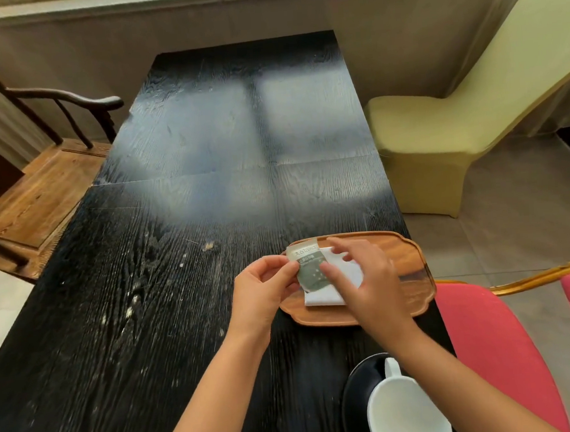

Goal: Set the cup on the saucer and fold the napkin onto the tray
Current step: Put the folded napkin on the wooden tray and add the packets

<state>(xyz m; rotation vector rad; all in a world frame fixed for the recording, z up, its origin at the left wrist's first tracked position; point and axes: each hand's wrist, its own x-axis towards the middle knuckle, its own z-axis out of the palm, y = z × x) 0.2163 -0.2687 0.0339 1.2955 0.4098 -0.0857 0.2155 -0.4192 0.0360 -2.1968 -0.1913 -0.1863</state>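
Observation:
A white cup (405, 413) stands on a dark saucer (355, 399) at the table's near right edge, partly behind my right forearm. A folded white napkin (329, 295) lies on the wooden tray (404, 258). Above the napkin, both hands hold a small grey-green packet (309, 271). My left hand (265, 291) pinches its left edge. My right hand (366, 284) grips its right side with thumb and fingers and covers part of the napkin.
The black wooden table (207, 187) stretches away from me. A wooden armchair (38, 185) stands at the left, a pale yellow covered chair (456, 126) at the far right, and red seats (499, 352) at the near right.

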